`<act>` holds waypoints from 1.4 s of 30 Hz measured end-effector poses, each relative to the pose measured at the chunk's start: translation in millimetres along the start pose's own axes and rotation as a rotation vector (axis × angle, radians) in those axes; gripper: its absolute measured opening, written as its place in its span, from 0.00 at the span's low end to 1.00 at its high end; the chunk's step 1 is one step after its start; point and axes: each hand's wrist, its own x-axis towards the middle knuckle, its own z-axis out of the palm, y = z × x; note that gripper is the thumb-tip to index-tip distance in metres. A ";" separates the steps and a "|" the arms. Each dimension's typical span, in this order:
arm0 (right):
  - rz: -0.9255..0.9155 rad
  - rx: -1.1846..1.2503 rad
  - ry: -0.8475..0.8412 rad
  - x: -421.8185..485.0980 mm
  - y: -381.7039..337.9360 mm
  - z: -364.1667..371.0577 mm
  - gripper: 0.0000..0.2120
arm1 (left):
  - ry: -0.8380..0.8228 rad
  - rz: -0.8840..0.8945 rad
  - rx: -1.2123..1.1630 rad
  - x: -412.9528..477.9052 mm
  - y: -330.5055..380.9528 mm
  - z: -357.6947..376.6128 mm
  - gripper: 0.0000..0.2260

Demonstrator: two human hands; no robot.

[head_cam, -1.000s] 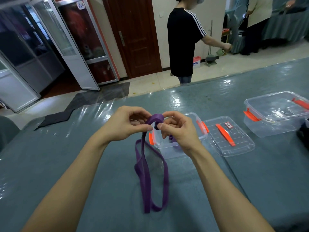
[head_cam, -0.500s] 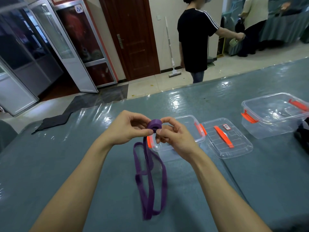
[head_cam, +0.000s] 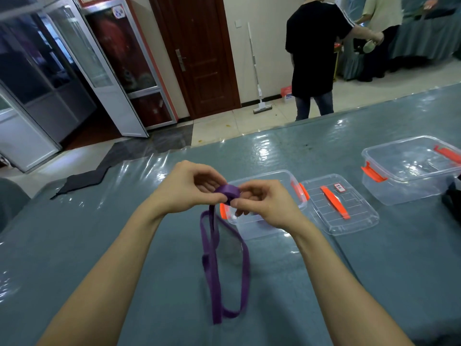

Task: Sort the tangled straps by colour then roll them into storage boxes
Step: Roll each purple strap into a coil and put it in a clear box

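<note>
A purple strap (head_cam: pixel 214 265) hangs from between my hands, and its loose loops lie on the teal table (head_cam: pixel 104 245). Its top end is wound into a small tight roll, which both hands hold. My left hand (head_cam: pixel 185 187) pinches the roll from the left with thumb and fingers. My right hand (head_cam: pixel 262 203) pinches it from the right, in front of an open clear storage box (head_cam: pixel 264 178) with orange clips. The inside of that box is mostly hidden by my right hand.
The box's clear lid (head_cam: pixel 336 204) with an orange handle lies flat to its right. A second clear box (head_cam: pixel 409 168) stands at the far right, beside a dark object (head_cam: pixel 452 203) at the frame edge. Two people (head_cam: pixel 314 53) stand beyond the table.
The coil between my fingers has grown tighter and rounder, and the hanging strap has shortened slightly. The person in black has moved right across the room.
</note>
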 end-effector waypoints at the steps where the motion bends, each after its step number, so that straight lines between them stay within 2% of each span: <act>1: -0.013 0.101 0.028 -0.4 0.4 0.7 0.11 | 0.065 0.004 -0.120 -2.8 -2.8 2.3 0.14; 3: -0.037 0.212 0.059 0.2 1.2 2.1 0.11 | 0.158 0.018 -0.287 -8.3 -6.2 10.0 0.16; 6: -0.047 0.326 0.046 1.7 4.8 4.5 0.11 | 0.184 0.015 -0.433 -13.2 -5.9 24.6 0.18; 9: -0.019 0.431 0.047 3.0 10.8 13.9 0.16 | 0.204 0.001 -0.484 -14.7 -3.0 34.2 0.16; 11: -0.005 0.390 0.031 4.1 14.5 16.2 0.16 | 0.192 -0.024 -0.451 -15.3 -3.5 32.5 0.16; 12: 0.005 0.292 0.011 4.4 14.6 13.6 0.14 | 0.170 -0.044 -0.413 -16.1 -4.7 29.6 0.16; 14: 0.033 -0.086 -0.032 4.1 9.4 5.1 0.14 | 0.101 -0.084 -0.289 -18.9 -6.9 22.2 0.16; 16: 0.024 -0.497 -0.010 3.1 2.9 -1.2 0.23 | 0.030 -0.095 -0.074 -20.3 -4.6 15.5 0.14; 18: -0.049 -0.605 -0.001 3.5 -4.5 0.9 0.26 | -0.045 -0.053 0.201 -17.8 2.3 11.8 0.12; 20: -0.105 -0.612 -0.059 3.9 -8.0 9.6 0.18 | -0.111 0.018 0.463 -12.3 12.1 11.3 0.09; 22: -0.142 -0.667 -0.065 2.4 -8.2 16.9 0.13 | -0.139 0.048 0.605 -7.3 20.7 10.1 0.10; 24: -0.206 -0.674 -0.022 0.5 -7.3 17.0 0.10 | -0.122 0.028 0.516 -5.8 21.0 6.4 0.13; 26: -0.263 -0.599 0.045 -1.7 -6.6 12.4 0.08 | -0.068 -0.005 0.255 -8.8 13.5 3.6 0.14; 30: -0.180 -0.167 0.172 -2.9 -5.9 3.8 0.06 | 0.045 -0.043 -0.185 -19.1 -0.9 14.0 0.19; 34: -0.152 0.212 0.146 -2.2 -5.6 9.4 0.05 | 0.212 -0.033 -0.496 -21.0 1.3 37.6 0.15; 36: -0.143 0.328 0.144 -4.0 -2.9 16.4 0.06 | 0.262 -0.023 -0.543 -19.9 3.3 40.8 0.13; 38: -0.124 0.327 0.113 -5.8 1.1 15.3 0.07 | 0.260 -0.019 -0.495 -20.4 2.4 33.8 0.12; 42: -0.087 -0.041 0.017 -3.3 -1.1 -0.6 0.21 | 0.111 -0.048 -0.300 -25.0 0.7 10.3 0.15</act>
